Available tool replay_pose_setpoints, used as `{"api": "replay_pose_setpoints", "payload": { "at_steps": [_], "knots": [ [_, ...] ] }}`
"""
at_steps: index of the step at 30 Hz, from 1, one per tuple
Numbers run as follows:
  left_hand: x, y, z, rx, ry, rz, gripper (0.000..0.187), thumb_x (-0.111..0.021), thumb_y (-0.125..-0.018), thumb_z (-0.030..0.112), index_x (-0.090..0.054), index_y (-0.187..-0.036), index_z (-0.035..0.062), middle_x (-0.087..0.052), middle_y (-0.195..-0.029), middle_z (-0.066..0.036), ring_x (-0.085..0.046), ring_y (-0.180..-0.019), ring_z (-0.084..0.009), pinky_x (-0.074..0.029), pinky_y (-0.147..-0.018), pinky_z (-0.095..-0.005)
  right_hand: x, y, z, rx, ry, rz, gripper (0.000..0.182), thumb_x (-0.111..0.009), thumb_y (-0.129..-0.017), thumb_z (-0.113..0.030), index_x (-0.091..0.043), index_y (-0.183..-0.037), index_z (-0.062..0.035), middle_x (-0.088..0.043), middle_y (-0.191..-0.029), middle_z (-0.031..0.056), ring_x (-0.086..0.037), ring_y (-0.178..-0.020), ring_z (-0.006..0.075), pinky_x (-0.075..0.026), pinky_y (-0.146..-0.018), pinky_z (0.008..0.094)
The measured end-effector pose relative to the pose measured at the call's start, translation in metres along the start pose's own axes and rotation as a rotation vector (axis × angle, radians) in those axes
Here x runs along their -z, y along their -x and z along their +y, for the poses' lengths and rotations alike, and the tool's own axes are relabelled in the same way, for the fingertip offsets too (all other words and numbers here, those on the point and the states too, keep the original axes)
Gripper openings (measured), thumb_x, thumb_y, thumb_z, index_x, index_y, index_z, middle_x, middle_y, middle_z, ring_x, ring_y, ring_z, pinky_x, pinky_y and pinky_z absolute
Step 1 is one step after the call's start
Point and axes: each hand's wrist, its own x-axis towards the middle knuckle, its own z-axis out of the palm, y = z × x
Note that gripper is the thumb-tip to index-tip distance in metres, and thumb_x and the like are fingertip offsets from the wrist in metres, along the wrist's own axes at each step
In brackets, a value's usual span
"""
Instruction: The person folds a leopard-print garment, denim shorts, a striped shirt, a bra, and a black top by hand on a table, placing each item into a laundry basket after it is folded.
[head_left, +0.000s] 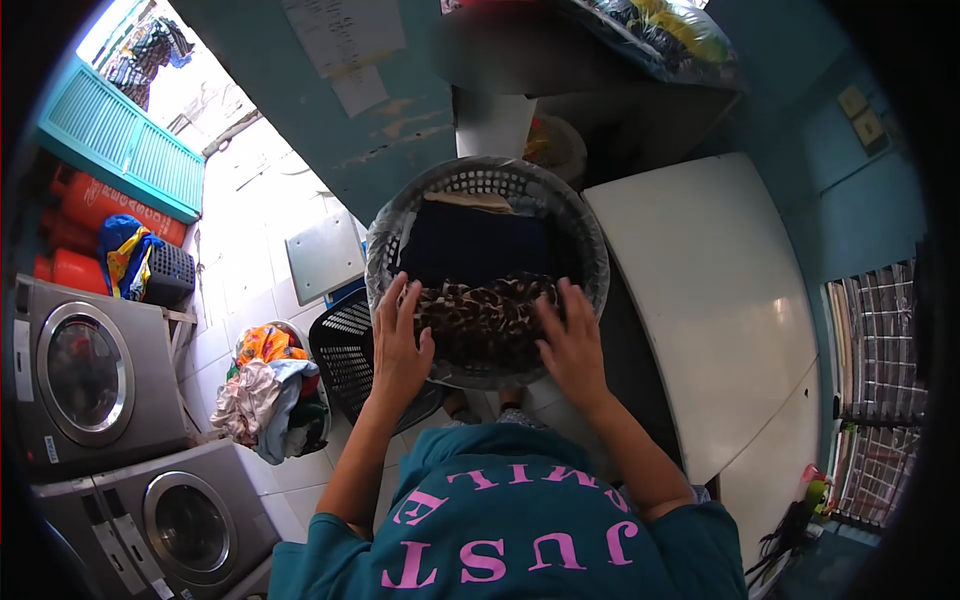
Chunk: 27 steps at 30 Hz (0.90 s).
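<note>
A round laundry basket [385, 210] lined with clear plastic stands in front of me. Inside it lies a leopard-print cloth [485, 315] on the near side, with dark navy folded fabric [475, 245] beyond it and a beige piece [468, 201] at the far rim. My left hand [402, 335] rests at the left end of the leopard-print cloth, fingers spread. On the cloth's right end lies my right hand [575, 345], its fingers apart too. Neither hand grips the cloth.
A black plastic basket [345, 350] stands left of the laundry basket, near a tub heaped with clothes [265, 385]. Front-loading washers [85, 370] line the left. A white surface [710, 300] borders the right. Red gas cylinders [115, 215] stand back left.
</note>
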Motion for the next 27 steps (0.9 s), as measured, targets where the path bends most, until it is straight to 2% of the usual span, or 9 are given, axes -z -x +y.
{"api": "replay_pose_setpoints", "payload": {
  "at_steps": [2, 4, 9, 13, 18, 21, 23, 24, 27],
  "knots": [
    [0.004, 0.004, 0.001, -0.21, 0.123, -0.102, 0.054, -0.058, -0.065, 0.002, -0.048, -0.118, 0.0096, -0.042, -0.125, -0.011, -0.041, -0.115, -0.0296, -0.032, -0.096, -0.0407, -0.006, 0.004, 0.007, 0.179, -0.028, 0.028, 0.052, -0.055, -0.072, -0.004, -0.047, -0.122, -0.0175, -0.037, -0.132, 0.0135, -0.033, -0.124, 0.0295, -0.029, -0.1, 0.0376],
    [0.007, -0.003, 0.009, -0.458, -0.035, -0.387, 0.052, -0.059, -0.063, 0.005, -0.054, -0.113, 0.0143, -0.04, -0.127, -0.01, -0.037, -0.12, -0.0262, -0.029, -0.099, -0.042, 0.001, -0.006, 0.001, 0.572, 0.04, -0.209, 0.038, -0.05, -0.075, -0.01, -0.053, -0.113, -0.0179, -0.036, -0.134, 0.0079, -0.031, -0.126, 0.0251, -0.029, -0.101, 0.0369],
    [-0.023, -0.046, -0.026, -0.723, -0.206, -0.731, 0.068, -0.061, -0.066, 0.012, -0.039, -0.129, 0.0244, -0.02, -0.143, -0.008, -0.02, -0.132, -0.0222, -0.015, -0.106, -0.0454, -0.036, -0.034, 0.052, 0.637, 0.095, -0.499, 0.035, -0.051, -0.072, -0.018, -0.058, -0.106, -0.0254, -0.022, -0.142, 0.0005, -0.022, -0.131, 0.0231, -0.023, -0.106, 0.0415],
    [-0.045, -0.067, -0.037, -0.957, -0.405, -0.647, 0.077, -0.062, -0.065, 0.016, -0.029, -0.134, 0.0255, -0.014, -0.145, -0.009, -0.017, -0.133, -0.0214, -0.016, -0.105, -0.0472, -0.041, -0.049, 0.074, 0.675, 0.106, -0.546, 0.035, -0.052, -0.071, -0.021, -0.058, -0.104, -0.0303, -0.019, -0.143, -0.0009, -0.02, -0.132, 0.0238, -0.023, -0.105, 0.0425],
    [-0.034, -0.064, -0.026, -1.015, -0.453, -0.714, 0.074, -0.062, -0.067, 0.016, -0.031, -0.134, 0.0221, -0.015, -0.144, -0.012, -0.017, -0.133, -0.0242, -0.019, -0.103, -0.0491, -0.04, -0.044, 0.076, 0.722, 0.098, -0.564, 0.036, -0.053, -0.071, -0.022, -0.058, -0.106, -0.031, -0.02, -0.143, -0.0006, -0.02, -0.132, 0.0245, -0.023, -0.105, 0.0446],
    [-0.011, -0.068, -0.021, -0.859, -0.178, -0.977, 0.066, -0.061, -0.07, 0.017, -0.036, -0.131, 0.016, -0.019, -0.142, -0.013, -0.02, -0.132, -0.0256, -0.02, -0.103, -0.0481, -0.032, -0.036, 0.062, 0.662, 0.031, -0.689, 0.036, -0.056, -0.073, -0.025, -0.058, -0.108, -0.0275, -0.021, -0.143, 0.0013, -0.021, -0.131, 0.0261, -0.024, -0.103, 0.0456],
    [-0.002, -0.073, -0.022, -0.532, 0.22, -0.84, 0.058, -0.06, -0.075, 0.02, -0.04, -0.128, 0.0105, -0.023, -0.14, -0.014, -0.022, -0.13, -0.0273, -0.019, -0.103, -0.0465, -0.039, -0.031, 0.06, 0.48, -0.189, -0.699, 0.038, -0.057, -0.075, -0.03, -0.055, -0.113, -0.0227, -0.021, -0.143, 0.0042, -0.022, -0.13, 0.0289, -0.025, -0.102, 0.0456],
    [-0.002, -0.073, -0.018, -0.557, 0.21, -0.831, 0.058, -0.06, -0.075, 0.02, -0.04, -0.128, 0.0105, -0.023, -0.14, -0.014, -0.022, -0.13, -0.0273, -0.019, -0.103, -0.0465, -0.038, -0.034, 0.054, 0.476, -0.172, -0.679, 0.038, -0.057, -0.075, -0.03, -0.055, -0.113, -0.0227, -0.021, -0.143, 0.0042, -0.022, -0.13, 0.0289, -0.025, -0.102, 0.0456],
    [-0.024, -0.075, -0.006, -0.46, -0.096, -0.352, 0.059, -0.056, -0.079, 0.03, -0.035, -0.131, 0.0091, -0.023, -0.14, -0.014, -0.02, -0.131, -0.0296, -0.014, -0.104, -0.0465, -0.032, -0.049, 0.019, 0.067, 0.009, -0.253, 0.058, -0.056, -0.076, -0.045, -0.043, -0.126, -0.0198, -0.02, -0.143, 0.0075, -0.02, -0.13, 0.0307, -0.024, -0.1, 0.0508]
  ]
}}
